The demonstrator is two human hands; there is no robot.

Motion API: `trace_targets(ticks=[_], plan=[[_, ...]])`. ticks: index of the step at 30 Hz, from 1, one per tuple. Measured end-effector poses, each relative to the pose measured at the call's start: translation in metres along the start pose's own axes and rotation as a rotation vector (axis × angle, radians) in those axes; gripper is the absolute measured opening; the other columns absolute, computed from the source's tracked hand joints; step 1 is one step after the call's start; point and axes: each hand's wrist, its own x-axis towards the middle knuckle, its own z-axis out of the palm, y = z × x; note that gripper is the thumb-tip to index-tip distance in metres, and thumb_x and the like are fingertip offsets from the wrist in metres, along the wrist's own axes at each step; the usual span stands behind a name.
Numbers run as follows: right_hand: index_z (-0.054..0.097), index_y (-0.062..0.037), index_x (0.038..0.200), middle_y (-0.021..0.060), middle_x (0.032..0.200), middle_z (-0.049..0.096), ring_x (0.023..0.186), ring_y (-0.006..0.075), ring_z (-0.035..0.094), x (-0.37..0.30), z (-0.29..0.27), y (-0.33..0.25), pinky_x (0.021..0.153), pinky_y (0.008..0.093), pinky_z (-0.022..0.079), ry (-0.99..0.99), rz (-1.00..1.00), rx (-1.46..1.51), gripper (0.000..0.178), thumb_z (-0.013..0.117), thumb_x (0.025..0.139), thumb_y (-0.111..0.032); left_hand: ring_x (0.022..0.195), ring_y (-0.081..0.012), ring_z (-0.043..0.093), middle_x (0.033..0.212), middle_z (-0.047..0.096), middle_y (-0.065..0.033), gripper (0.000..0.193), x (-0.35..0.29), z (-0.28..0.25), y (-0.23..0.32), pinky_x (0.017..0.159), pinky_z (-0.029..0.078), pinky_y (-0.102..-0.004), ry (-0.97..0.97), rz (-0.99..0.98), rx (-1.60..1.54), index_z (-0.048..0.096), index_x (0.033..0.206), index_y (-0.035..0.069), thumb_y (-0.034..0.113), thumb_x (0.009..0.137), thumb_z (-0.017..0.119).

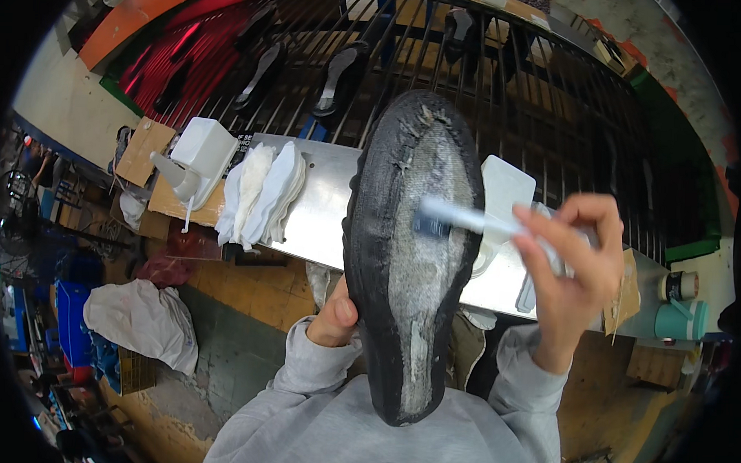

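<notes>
A black lasted shoe upper (pixel 374 232), bottom up, is held upright in front of me with its toe end pointing away. Its underside shows a greyish-white, rough middle inside a black margin. My left hand (pixel 333 318) grips its left edge from behind; only the thumb side shows, and the other fingers are hidden. In a pinch, my right hand (pixel 578 259) holds a brush (pixel 469 217) by its pale handle. The dark bristles, slightly blurred, lie over the middle of the underside. Beyond the shoe a white plastic container (pixel 509 187) is partly covered.
A metal ledge (pixel 323 193) carries a stack of white shoe-shaped pads (pixel 262 191) and a white dispenser bottle (pixel 202 152). Behind it a barred conveyor (pixel 309 127) bears several dark shoes (pixel 341 75), with red light at left. A teal jug (pixel 682 320) stands at right, a white sack (pixel 143 321) at lower left.
</notes>
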Motion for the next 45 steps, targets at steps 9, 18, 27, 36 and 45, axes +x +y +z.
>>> trace_targets(ticks=[9, 18, 27, 36, 45], plan=[[0.083, -0.0208, 0.098, 0.0000, 0.085, 0.047, 0.078, 0.0173, 0.049, -0.012, -0.017, -0.007, 0.067, 0.0321, 0.038, -0.172, -0.206, 0.055, 0.041, 0.090, 0.058, -0.023, 0.116, -0.0380, 0.060, 0.139, 0.050, -0.0245, 0.108, -0.003, -0.005, 0.012, 0.095, 0.056, -0.0484, -0.121, -0.045, 0.106, 0.032, 0.151, 0.003, 0.084, 0.082, 0.049], [0.083, -0.0241, 0.095, -0.0022, 0.079, 0.043, 0.075, 0.0150, 0.045, -0.023, 0.006, 0.010, 0.064, 0.0297, 0.034, -0.018, -0.063, 0.127, 0.034, 0.090, 0.062, -0.022, 0.121, -0.0350, 0.059, 0.139, 0.051, -0.0228, 0.108, 0.009, 0.012, 0.009, 0.100, 0.054, -0.0475, 0.028, -0.051, -0.039, 0.034, 0.150, 0.002, 0.084, 0.082, 0.048], [0.083, -0.0212, 0.087, -0.0015, 0.080, 0.047, 0.079, 0.0181, 0.047, -0.099, -0.021, 0.021, 0.079, 0.0321, 0.033, -0.228, 0.350, 0.343, 0.022, 0.086, 0.066, -0.029, 0.110, -0.0274, 0.065, 0.128, 0.060, -0.0208, 0.101, 0.021, -0.011, 0.006, 0.089, 0.059, -0.0399, 0.029, 0.051, -0.451, 0.039, 0.148, 0.004, 0.085, 0.087, 0.037], [0.080, -0.0168, 0.087, 0.0010, 0.093, 0.058, 0.086, 0.0215, 0.051, -0.127, 0.008, 0.091, 0.084, 0.0361, 0.035, -0.323, 0.159, -0.451, 0.019, 0.086, 0.069, -0.020, 0.122, -0.0458, 0.057, 0.134, 0.046, -0.0406, 0.098, 0.033, -0.051, 0.032, 0.079, 0.064, -0.0527, -0.491, 0.134, -0.611, 0.018, 0.155, 0.000, 0.052, 0.089, 0.068], [0.078, -0.0143, 0.084, 0.0017, 0.092, 0.056, 0.085, 0.0201, 0.053, -0.130, 0.012, 0.089, 0.083, 0.0367, 0.034, -0.231, 0.223, -0.412, 0.019, 0.087, 0.067, -0.018, 0.123, -0.0451, 0.050, 0.133, 0.042, -0.0386, 0.121, 0.030, -0.063, 0.099, 0.099, 0.055, -0.0507, -0.740, -0.308, -0.437, 0.010, 0.148, 0.012, 0.021, 0.064, 0.096]])
